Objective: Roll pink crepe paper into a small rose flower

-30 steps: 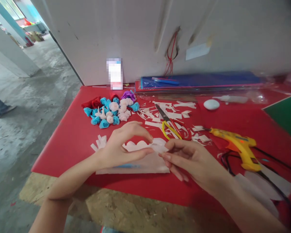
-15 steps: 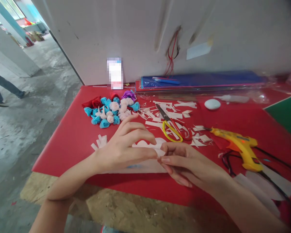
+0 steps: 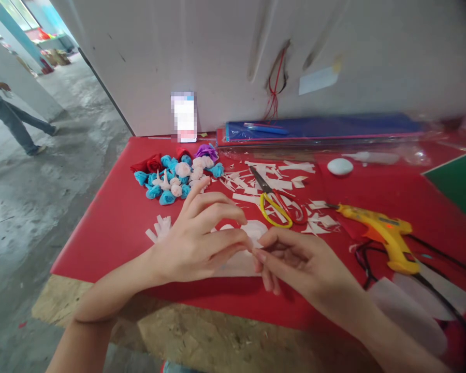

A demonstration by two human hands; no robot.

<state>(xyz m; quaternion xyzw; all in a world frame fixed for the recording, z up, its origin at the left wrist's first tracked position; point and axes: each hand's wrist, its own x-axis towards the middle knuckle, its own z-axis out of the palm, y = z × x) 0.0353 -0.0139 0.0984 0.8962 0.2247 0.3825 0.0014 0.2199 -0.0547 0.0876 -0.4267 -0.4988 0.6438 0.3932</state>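
Over the front of the red tabletop, my left hand [image 3: 205, 235] and my right hand [image 3: 295, 259] meet at their fingertips. Both are closed in a pinch on a small piece of white paper [image 3: 257, 242], mostly hidden by the fingers. Beneath them lie white paper cutouts [image 3: 252, 226] with rounded edges and a larger pale sheet [image 3: 233, 267]. Left of my left wrist is a bunch of white paper strips [image 3: 160, 228]. Beyond the hands, scissors [image 3: 274, 199] with one yellow and one red handle lie among white paper scraps [image 3: 252, 181].
Blue, white, red and purple paper flowers [image 3: 174, 176] are heaped at the back left. A yellow glue gun [image 3: 388, 230] with a black cord lies right, near white paper petals [image 3: 407, 311]. A white egg-shaped object [image 3: 339, 167] sits behind. A phone [image 3: 184, 116] leans against the wall.
My right hand's lower fingers have curled in and my left fingers have lifted slightly. Less of the held paper shows. At the far left, a walking person has come further into view.
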